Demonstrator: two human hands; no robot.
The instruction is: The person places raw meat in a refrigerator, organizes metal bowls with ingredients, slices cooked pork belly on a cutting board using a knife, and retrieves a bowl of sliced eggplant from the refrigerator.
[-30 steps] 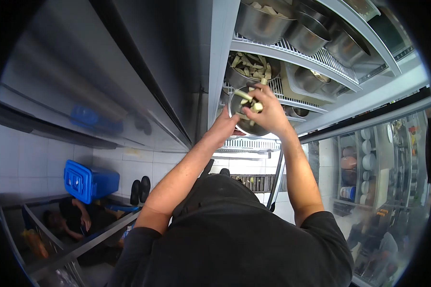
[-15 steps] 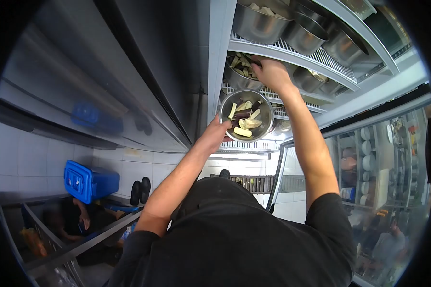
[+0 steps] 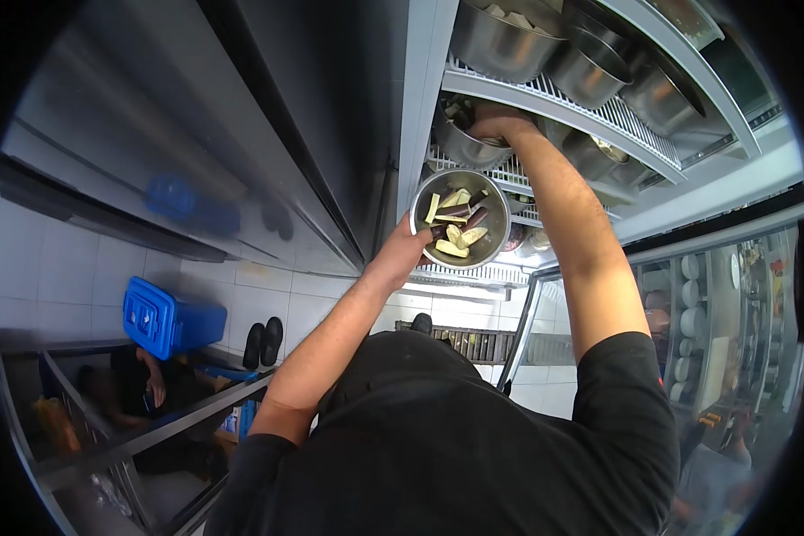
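Observation:
My left hand point(image 3: 404, 252) grips the side of a round metal bowl point(image 3: 497, 216), held level in front of the fridge shelves. Cut eggplant pieces point(image 3: 456, 213), pale inside with dark purple skin, lie in it. My right hand point(image 3: 501, 124) reaches into a metal pot point(image 3: 476, 153) on the shelf just above the bowl. More eggplant pieces show at the pot's left side. The fingers of that hand are hidden inside the pot, so what they hold cannot be seen.
Several metal pots point(image 3: 588, 74) stand on the upper wire shelf point(image 3: 623, 116). The glass fridge door point(image 3: 590, 313) is swung out on my right. A blue lidded box point(image 3: 174, 317) and black shoes point(image 3: 263, 342) are on the floor at left. Another person point(image 3: 156, 384) sits at lower left.
My right hand has moved from the pot's rim deeper into it. More eggplant pieces lie in the bowl, arranged differently. The view has shifted slightly.

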